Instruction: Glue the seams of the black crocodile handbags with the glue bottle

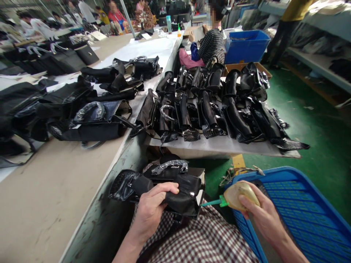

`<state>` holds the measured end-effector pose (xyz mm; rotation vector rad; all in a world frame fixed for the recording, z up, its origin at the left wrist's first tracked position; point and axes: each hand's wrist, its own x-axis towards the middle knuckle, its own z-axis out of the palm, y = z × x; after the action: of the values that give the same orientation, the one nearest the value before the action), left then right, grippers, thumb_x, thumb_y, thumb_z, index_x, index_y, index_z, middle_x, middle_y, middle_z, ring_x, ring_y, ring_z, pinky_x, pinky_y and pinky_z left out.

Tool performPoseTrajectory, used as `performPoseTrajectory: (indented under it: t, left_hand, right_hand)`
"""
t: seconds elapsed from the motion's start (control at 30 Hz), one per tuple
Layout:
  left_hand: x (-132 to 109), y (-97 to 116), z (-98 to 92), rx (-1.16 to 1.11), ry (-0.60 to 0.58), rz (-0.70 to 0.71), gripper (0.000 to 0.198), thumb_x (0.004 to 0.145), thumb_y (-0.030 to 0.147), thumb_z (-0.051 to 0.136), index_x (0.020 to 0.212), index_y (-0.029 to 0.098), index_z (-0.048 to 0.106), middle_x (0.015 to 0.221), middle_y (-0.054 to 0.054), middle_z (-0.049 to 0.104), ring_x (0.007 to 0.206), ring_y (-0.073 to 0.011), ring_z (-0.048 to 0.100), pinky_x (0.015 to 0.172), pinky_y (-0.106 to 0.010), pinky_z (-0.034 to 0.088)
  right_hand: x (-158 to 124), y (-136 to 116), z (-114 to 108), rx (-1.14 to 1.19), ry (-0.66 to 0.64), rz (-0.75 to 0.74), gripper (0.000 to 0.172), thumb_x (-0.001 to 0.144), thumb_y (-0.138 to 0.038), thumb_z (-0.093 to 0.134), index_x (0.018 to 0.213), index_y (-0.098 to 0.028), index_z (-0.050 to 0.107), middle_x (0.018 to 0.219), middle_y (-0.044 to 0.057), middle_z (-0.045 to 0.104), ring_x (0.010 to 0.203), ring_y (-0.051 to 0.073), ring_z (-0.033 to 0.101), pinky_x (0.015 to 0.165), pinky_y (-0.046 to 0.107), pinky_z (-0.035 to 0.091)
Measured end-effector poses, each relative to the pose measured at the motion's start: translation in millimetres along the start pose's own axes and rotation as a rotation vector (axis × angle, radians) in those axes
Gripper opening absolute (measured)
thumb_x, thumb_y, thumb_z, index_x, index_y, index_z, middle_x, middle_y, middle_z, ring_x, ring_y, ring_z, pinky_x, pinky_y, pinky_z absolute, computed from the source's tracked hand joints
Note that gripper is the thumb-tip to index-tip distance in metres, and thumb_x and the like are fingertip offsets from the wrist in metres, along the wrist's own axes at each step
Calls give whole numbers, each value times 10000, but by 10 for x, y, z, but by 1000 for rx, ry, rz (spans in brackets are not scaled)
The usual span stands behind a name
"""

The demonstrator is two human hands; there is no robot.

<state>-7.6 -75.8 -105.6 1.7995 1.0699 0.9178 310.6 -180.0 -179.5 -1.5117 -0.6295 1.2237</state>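
A black handbag (182, 199) lies across my lap on a checked cloth (189, 241). My left hand (152, 208) grips its near side, thumb on top and fingers curled under the edge. The bag's handle (171, 167) is wrapped in clear plastic, and a crocodile-patterned flap (123, 184) sticks out to the left. In my right hand (255, 204) is a yellowish squeeze bottle (238, 195), held on its side. Its thin green nozzle (212, 202) points left, with the tip at the bag's right end; whether it touches cannot be told.
Rows of black handbags (189, 115) cover a low table (219, 149) ahead. More bags (90, 120) lie on the long workbench (90, 175) at left. A blue plastic basket (298, 190) stands at right. Beyond the table sits a person in a striped top (212, 44), near a blue bin (244, 47).
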Motion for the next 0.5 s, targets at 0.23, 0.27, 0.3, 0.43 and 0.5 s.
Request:
performPoseTrajectory:
  t: [0.23, 0.27, 0.3, 0.43, 0.5]
  left_hand:
    - [-23, 7, 6, -33, 3, -2, 273, 870, 11, 578, 903, 208, 762, 1001, -8, 793, 1000, -142, 752, 931, -164, 579]
    - [-23, 3, 3, -29, -3, 8, 278, 871, 4, 580, 908, 211, 761, 1006, -2, 792, 1005, -135, 749, 936, -151, 571]
    - [-22, -1, -1, -21, -9, 23, 282, 871, -2, 581, 910, 214, 759, 1007, 3, 791, 1007, -128, 747, 940, -141, 564]
    - [-17, -10, -7, 14, -20, 64, 289, 881, -15, 568, 907, 211, 746, 1004, 8, 787, 1006, -120, 744, 948, -133, 554]
    - [-16, -15, -3, 30, -20, 83, 277, 888, -8, 570, 903, 209, 742, 1000, 7, 787, 998, -118, 746, 938, -128, 554]
  right_hand:
    - [-95, 25, 37, 21, -19, 13, 477, 848, -447, 828, 1215, -208, 639, 880, 43, 673, 564, 177, 540, 398, 253, 445]
    - [-86, 29, 22, -6, -13, 6, 485, 848, -458, 825, 1218, -208, 635, 891, 43, 676, 564, 177, 542, 402, 256, 452]
    - [-71, 31, 4, -44, -3, -3, 495, 845, -471, 824, 1216, -206, 632, 894, 43, 680, 558, 176, 545, 408, 260, 462]
    - [27, 47, -77, -218, 69, -44, 546, 812, -527, 826, 1193, -193, 621, 876, 38, 685, 524, 175, 558, 426, 280, 498]
    - [73, 66, -103, -283, 85, -61, 564, 808, -538, 819, 1204, -194, 614, 899, 39, 682, 536, 184, 573, 436, 291, 518]
